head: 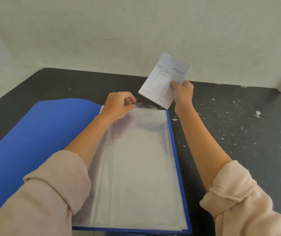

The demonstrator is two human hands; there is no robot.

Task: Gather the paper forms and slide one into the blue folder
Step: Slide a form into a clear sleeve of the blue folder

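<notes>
A small stack of paper forms (164,80), handwriting too blurred to read, is gripped by the right hand (182,92) above the open blue folder (34,133). The left hand (119,104) pinches a clear sleeve's (136,167) top edge; both lie on the dark table (238,125).

Printed heading on the paper forms
The top sheet of the paper forms (165,80) reads "NOTA NO." at its upper left; the handwriting is illegible.
</notes>
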